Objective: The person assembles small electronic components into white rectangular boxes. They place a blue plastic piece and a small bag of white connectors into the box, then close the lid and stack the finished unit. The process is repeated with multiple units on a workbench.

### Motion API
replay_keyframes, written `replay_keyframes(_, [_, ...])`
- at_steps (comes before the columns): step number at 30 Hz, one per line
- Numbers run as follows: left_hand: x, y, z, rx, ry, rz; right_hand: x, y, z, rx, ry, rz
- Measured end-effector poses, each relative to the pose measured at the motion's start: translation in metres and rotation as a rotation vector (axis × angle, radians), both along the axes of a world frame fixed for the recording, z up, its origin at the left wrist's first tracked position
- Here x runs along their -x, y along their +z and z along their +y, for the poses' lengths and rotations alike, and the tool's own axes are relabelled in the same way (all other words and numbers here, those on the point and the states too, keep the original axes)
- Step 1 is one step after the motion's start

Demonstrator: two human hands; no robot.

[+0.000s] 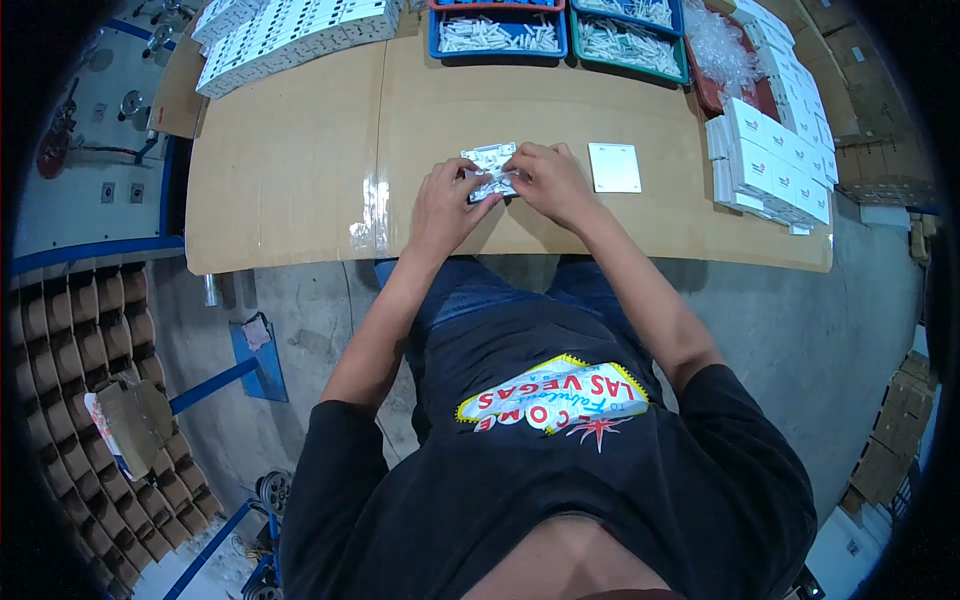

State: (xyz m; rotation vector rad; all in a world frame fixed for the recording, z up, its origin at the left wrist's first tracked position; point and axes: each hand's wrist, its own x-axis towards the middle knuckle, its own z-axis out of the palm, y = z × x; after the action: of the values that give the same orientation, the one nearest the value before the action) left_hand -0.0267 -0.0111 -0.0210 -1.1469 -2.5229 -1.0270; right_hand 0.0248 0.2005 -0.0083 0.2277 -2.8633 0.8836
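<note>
A white plastic fitting, roughly square with raised moulded detail, lies on the cardboard-covered table between my two hands. My left hand grips its left side, thumb at the near edge and fingers bent over the side. At its right side, my right hand is closed, fingertips pinched at the fitting's edge. My fingers partly hide the fitting's middle, so any small piece between them cannot be made out. A flat white square plate lies just right of my right hand, apart from it.
Blue and green trays of small white parts stand at the far edge. Stacked white boxes sit at the right, beside a red tray with clear plastic bags. More white boxes line the far left. Clear tape crosses the cardboard.
</note>
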Motion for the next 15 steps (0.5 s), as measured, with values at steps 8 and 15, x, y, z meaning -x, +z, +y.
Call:
replay_keyframes(8, [-0.003, -0.01, 0.0, -0.019, 0.014, 0.008, 0.007, 0.011, -0.002, -0.12, 0.036, 0.011])
replay_keyframes(15, [-0.005, -0.012, 0.001, -0.05, 0.021, 0.034, 0.022, 0.02, 0.006, -0.284, 0.165, -0.158])
